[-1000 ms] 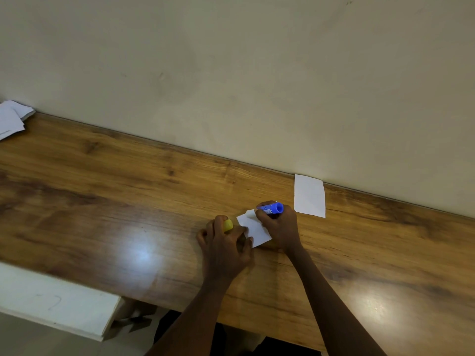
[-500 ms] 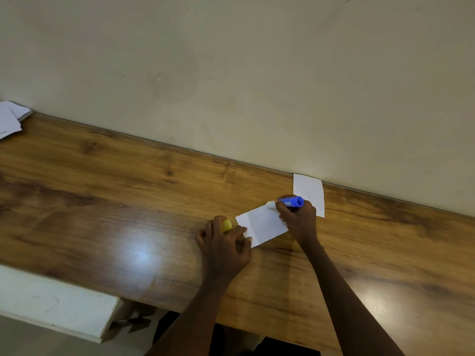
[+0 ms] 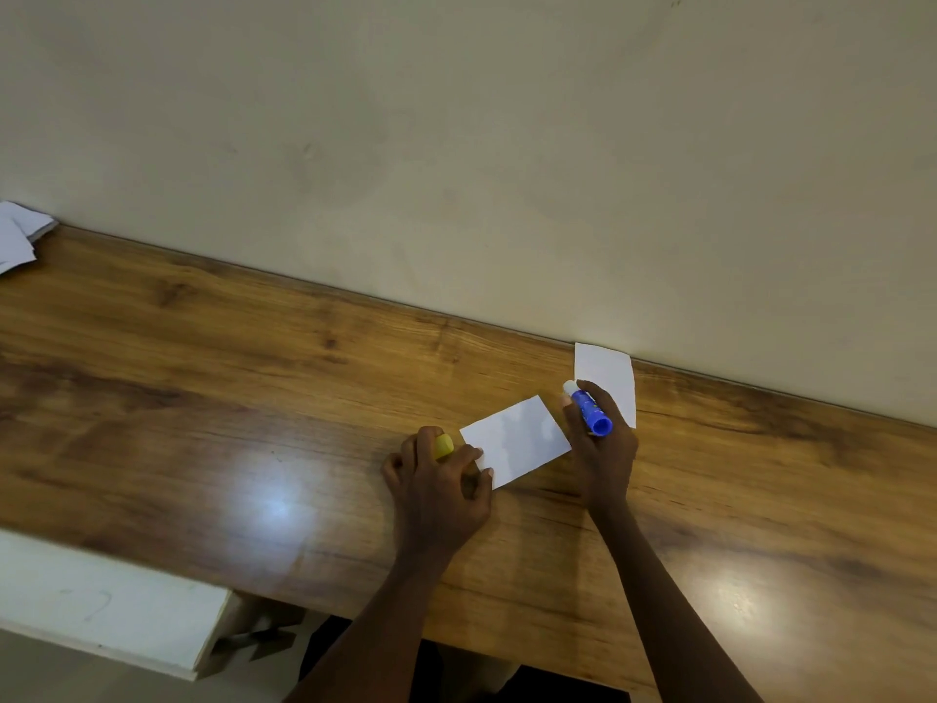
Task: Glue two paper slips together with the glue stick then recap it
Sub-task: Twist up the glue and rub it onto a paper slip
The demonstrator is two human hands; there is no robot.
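Observation:
A white paper slip (image 3: pixel 517 438) lies flat on the wooden table (image 3: pixel 203 398). My left hand (image 3: pixel 438 487) holds the yellow cap (image 3: pixel 444 445) in its curled fingers, and its thumb and forefinger press the slip's near-left corner. My right hand (image 3: pixel 603 449) grips the blue glue stick (image 3: pixel 590 412), uncapped, its white tip pointing up and left, just off the slip's right corner. A second white slip (image 3: pixel 606 372) lies by the wall, partly behind my right hand.
A loose pile of white paper slips (image 3: pixel 17 235) sits at the table's far left by the wall. A white board (image 3: pixel 101 601) shows below the table's front edge at lower left. The wall runs along the table's back edge.
My right hand has drawn the glue stick rightward across the slip and off its right corner, turning the stick's blue end toward me. The left hand has stayed put.

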